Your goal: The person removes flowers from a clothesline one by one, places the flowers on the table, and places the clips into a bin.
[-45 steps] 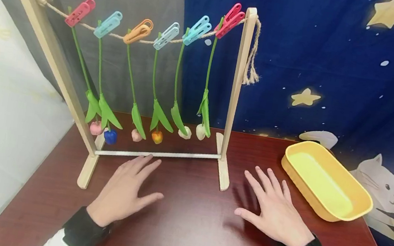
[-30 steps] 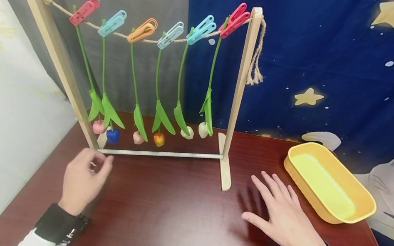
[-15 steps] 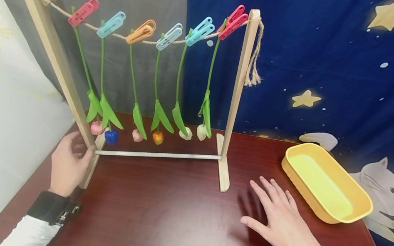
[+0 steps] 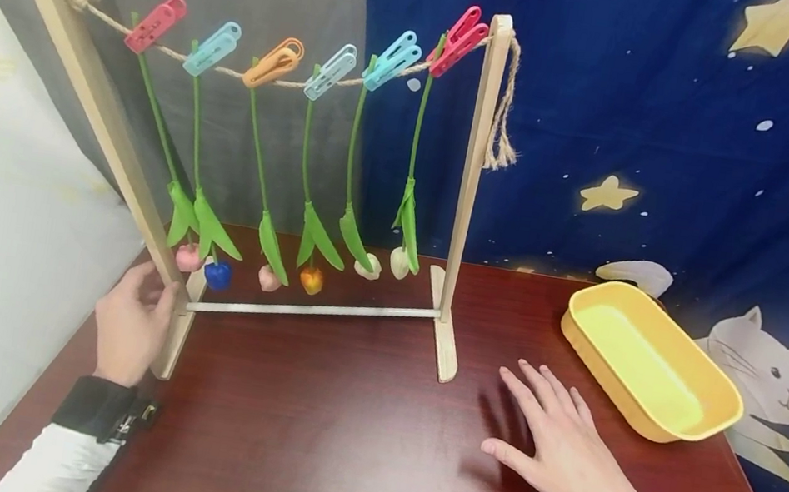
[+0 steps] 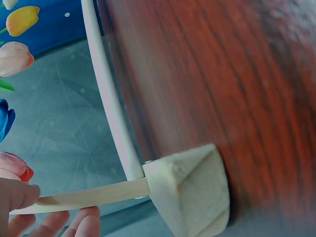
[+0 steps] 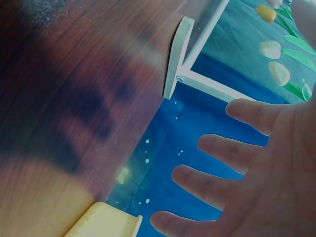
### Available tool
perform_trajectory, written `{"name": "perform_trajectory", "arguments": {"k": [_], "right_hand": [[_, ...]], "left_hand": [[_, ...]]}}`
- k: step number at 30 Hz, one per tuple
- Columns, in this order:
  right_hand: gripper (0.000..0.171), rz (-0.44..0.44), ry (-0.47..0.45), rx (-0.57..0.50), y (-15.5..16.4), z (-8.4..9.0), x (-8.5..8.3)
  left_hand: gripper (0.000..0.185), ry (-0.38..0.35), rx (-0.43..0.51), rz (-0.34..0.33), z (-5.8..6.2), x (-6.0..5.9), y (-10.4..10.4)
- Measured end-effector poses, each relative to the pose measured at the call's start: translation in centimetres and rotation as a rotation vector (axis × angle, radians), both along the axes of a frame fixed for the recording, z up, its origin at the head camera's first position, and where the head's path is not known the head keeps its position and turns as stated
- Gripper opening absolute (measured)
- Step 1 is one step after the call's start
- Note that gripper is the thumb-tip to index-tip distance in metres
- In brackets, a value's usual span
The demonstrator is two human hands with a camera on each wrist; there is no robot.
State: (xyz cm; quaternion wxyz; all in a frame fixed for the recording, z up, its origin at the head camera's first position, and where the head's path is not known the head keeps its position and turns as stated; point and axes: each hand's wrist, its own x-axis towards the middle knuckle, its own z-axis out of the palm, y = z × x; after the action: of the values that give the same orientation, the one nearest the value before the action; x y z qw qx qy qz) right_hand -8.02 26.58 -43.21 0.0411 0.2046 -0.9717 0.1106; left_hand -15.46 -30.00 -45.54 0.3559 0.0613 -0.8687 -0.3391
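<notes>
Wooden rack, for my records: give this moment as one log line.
left hand: grips wooden rack; right hand: spread over table; tulips: hang upside down

The person's left grip pinches the wooden rack low on its left post, thumb and fingers on opposite faces. The right grip hovers palm down to the right of the rack, apart from it, fingers spread. Black wristbands and white sleeves lie nearer the viewer than the rack.
</notes>
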Motion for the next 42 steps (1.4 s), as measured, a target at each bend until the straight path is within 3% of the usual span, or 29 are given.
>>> {"name": "perform_trajectory", "arguments": {"k": [21, 42], "right_hand": [[0.092, 0.010, -0.002, -0.003, -0.7, -0.7, -0.3], [0.091, 0.083, -0.014, -0.017, -4.2, -0.7, -1.7]], "left_hand": [[0.034, 0.035, -0.040, -0.018, 0.5, -0.5, -0.5], [0.033, 0.021, 0.015, -0.077, 0.3, -0.7, -0.9]]}}
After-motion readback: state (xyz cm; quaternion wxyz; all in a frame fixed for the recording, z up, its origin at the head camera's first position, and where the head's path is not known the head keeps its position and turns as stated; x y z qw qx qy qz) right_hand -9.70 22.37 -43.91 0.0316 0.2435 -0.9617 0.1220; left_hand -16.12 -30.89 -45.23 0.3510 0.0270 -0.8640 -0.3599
